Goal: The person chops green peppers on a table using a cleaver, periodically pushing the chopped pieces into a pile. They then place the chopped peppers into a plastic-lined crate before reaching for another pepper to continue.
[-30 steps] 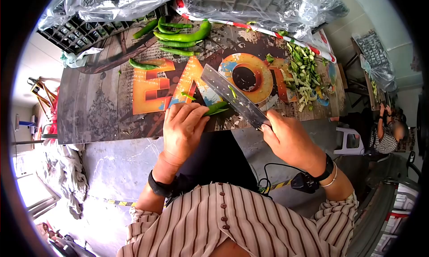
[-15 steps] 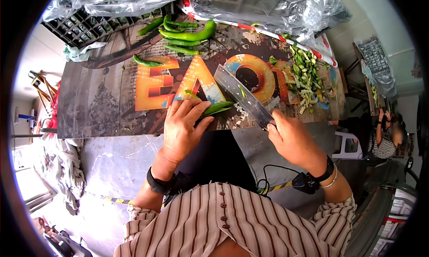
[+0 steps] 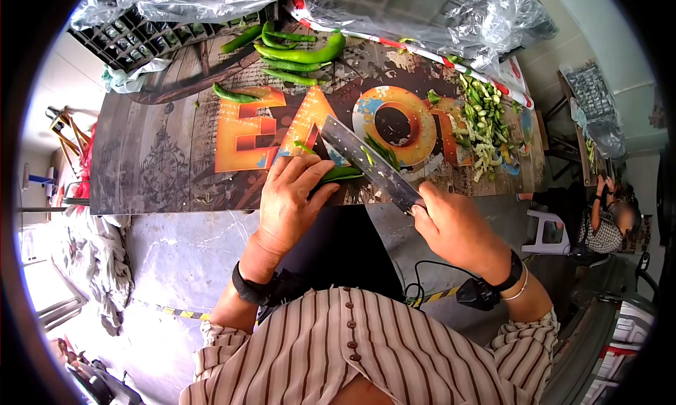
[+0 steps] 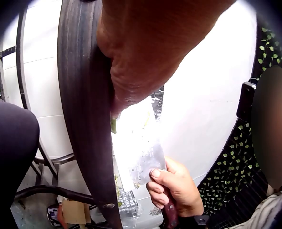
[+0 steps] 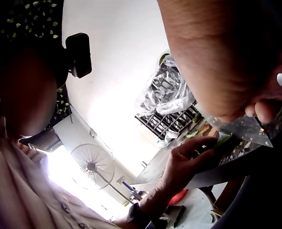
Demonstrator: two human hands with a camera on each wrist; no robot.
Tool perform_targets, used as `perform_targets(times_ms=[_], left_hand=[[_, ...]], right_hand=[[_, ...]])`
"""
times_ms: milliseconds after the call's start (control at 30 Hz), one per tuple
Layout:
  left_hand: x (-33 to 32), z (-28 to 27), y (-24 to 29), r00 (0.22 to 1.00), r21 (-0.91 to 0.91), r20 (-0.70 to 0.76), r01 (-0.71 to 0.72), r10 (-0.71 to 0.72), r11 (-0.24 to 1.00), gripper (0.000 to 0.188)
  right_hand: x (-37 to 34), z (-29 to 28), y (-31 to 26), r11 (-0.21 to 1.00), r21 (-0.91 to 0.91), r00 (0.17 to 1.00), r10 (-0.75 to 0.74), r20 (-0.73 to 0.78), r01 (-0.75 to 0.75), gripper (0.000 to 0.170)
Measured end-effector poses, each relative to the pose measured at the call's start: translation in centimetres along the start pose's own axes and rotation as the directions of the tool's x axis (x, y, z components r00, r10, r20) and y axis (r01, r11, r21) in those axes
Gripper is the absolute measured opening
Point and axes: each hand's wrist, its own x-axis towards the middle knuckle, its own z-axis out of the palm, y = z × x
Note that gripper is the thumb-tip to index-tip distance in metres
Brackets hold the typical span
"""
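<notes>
My left hand grips a green chili pepper at the near edge of the table, its cut end poking out to the right past the fingertips. My right hand holds a kitchen knife by its handle; the left wrist view shows that handle as dark red. The broad blade slants up and left, just beyond the pepper's end, with green bits stuck to its face. Behind the blade lies a green pepper piece. A small green bit sits above the left fingers.
Several whole green peppers lie at the table's far side. Chopped pepper is heaped on the right of the printed table. Plastic-covered crates stand along the back edge. Another person sits far right.
The knife has swung slightly left and closer to the left hand. A green piece now shows beyond the blade, and the pepper's exposed end looks shorter. The left hand keeps its grip.
</notes>
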Motion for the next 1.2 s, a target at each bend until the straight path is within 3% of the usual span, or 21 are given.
perform_targets(times_ms=[533, 933, 1200], left_hand=[[0.4, 0.6, 0.4, 0.999, -0.023, -0.034, -0.013, 0.012, 1.0, 0.024], [0.4, 0.6, 0.4, 0.999, -0.045, -0.015, 0.05, -0.05, 0.998, 0.026], [0.4, 0.6, 0.3, 0.999, -0.048, -0.018, 0.029, -0.03, 0.998, 0.026]], right_hand=[[0.0, 0.1, 0.7, 0.995, 0.096, 0.998, 0.011, -0.068, -0.004, 0.015], [-0.4, 0.2, 1.2, 0.999, 0.045, 0.999, 0.016, -0.039, -0.014, 0.016], [-0.4, -0.3, 1.0, 0.985, 0.172, 0.999, 0.026, 0.02, -0.029, 0.016]])
